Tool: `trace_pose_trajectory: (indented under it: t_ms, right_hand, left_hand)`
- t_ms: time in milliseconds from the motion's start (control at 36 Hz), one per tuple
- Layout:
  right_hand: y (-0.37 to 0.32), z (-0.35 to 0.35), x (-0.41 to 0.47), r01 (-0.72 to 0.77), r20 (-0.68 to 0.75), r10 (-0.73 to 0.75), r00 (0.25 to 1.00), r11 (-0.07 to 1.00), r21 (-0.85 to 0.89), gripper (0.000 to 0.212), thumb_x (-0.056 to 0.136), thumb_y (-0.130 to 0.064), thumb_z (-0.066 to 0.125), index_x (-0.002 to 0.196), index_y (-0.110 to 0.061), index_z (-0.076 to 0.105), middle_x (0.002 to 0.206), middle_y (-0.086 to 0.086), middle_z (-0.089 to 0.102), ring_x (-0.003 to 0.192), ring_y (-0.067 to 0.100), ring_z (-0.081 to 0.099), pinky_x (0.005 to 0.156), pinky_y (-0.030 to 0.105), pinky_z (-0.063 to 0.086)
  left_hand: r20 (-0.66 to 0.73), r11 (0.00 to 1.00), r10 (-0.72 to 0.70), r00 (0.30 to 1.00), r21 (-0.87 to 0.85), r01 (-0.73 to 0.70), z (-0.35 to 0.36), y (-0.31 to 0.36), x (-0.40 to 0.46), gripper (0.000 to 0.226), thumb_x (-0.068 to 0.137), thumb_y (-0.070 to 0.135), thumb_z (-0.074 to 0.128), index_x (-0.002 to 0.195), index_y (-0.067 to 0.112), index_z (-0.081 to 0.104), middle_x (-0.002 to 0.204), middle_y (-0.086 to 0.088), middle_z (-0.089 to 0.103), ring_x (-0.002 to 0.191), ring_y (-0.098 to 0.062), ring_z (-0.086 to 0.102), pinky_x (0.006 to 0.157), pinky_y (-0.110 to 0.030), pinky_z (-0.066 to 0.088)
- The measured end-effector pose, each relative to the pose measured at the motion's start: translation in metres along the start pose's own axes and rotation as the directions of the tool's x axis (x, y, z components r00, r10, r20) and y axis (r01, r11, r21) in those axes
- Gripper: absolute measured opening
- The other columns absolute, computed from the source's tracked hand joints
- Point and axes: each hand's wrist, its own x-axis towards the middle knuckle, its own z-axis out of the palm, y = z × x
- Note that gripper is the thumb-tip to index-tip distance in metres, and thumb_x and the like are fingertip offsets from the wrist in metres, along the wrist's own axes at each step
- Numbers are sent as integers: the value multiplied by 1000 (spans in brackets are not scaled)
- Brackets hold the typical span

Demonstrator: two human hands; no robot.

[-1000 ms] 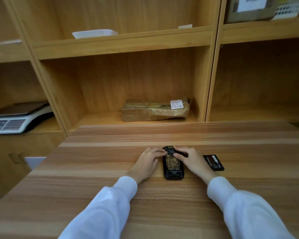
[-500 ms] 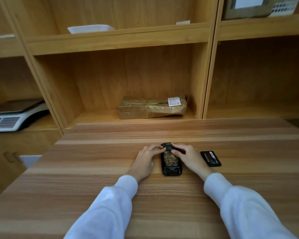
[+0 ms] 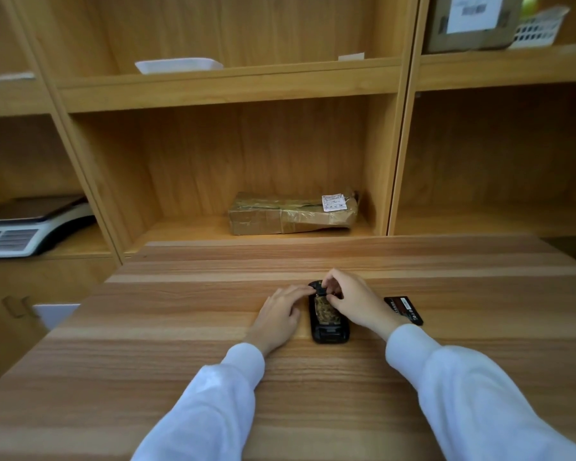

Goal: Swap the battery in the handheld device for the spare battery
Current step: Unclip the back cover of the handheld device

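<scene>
A black handheld device (image 3: pixel 328 322) lies flat on the wooden table (image 3: pixel 180 327), its brownish middle panel facing up. My left hand (image 3: pixel 280 311) rests against the device's left side, fingertips on its far end. My right hand (image 3: pixel 353 299) arches over the device's far end, fingers curled and pinching at the top edge. A flat black spare battery (image 3: pixel 404 309) with a red mark lies on the table just right of my right hand, partly hidden by it.
Wooden shelves stand behind the table. A taped brown parcel (image 3: pixel 291 212) lies in the middle compartment, a weighing scale (image 3: pixel 24 227) at left, a white tray (image 3: pixel 178 65) above, a cardboard box (image 3: pixel 469 21) at top right.
My right hand has lifted and curled its fingers over the device's far end. My left hand stays at the device's left side. The view shifted slightly.
</scene>
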Motion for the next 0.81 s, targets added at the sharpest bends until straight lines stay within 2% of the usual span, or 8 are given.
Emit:
trace_pose_trajectory:
  t_ms: [222, 361, 528, 694, 806]
  right_hand:
    - [-4, 5, 10, 0, 47, 4, 999, 995, -98, 17, 101, -15, 55, 101, -31, 56, 115, -10, 58, 120, 14, 48, 101, 38, 44]
    - [-7, 9, 16, -5, 72, 17, 997, 986, -166, 15, 102, -12, 53, 101, -27, 54, 118, -4, 56, 124, 20, 45, 107, 41, 41]
    - [-14, 15, 22, 3, 47, 11, 999, 960, -280, 10, 103, -16, 52, 110, -18, 58, 125, 5, 59, 121, 25, 49, 103, 39, 43]
    - [-15, 19, 22, -2, 31, 12, 999, 955, -297, 20, 107, -21, 47, 120, -11, 59, 127, 8, 57, 120, 25, 49, 102, 37, 43]
    - [-16, 16, 25, -37, 20, 43, 999, 973, -228, 23, 109, -20, 43, 120, -8, 60, 128, 10, 58, 122, 27, 49, 104, 37, 41]
  left_hand:
    - [-6, 1000, 1, 1000, -19, -1, 0, 2, 0, 62, 92, -1, 47, 145, 30, 57, 150, 15, 53, 139, -13, 44, 116, -39, 34]
    - [-10, 1000, 8, 1000, -16, -8, 1, 2, 0, 61, 92, 0, 47, 145, 30, 58, 150, 14, 54, 137, -14, 45, 115, -40, 36]
    - [-13, 1000, 12, 1000, -24, -13, 2, 1, 1, 59, 93, 2, 49, 145, 29, 57, 150, 14, 54, 137, -14, 47, 115, -42, 37]
    - [-1, 995, -26, 1000, -96, 25, 2, -2, 3, 60, 92, 1, 50, 143, 32, 59, 148, 15, 55, 139, -13, 45, 118, -40, 33]
    - [1, 995, -36, 999, -95, 36, 3, -3, 4, 59, 93, 2, 50, 143, 33, 58, 148, 15, 55, 137, -13, 45, 118, -40, 33]
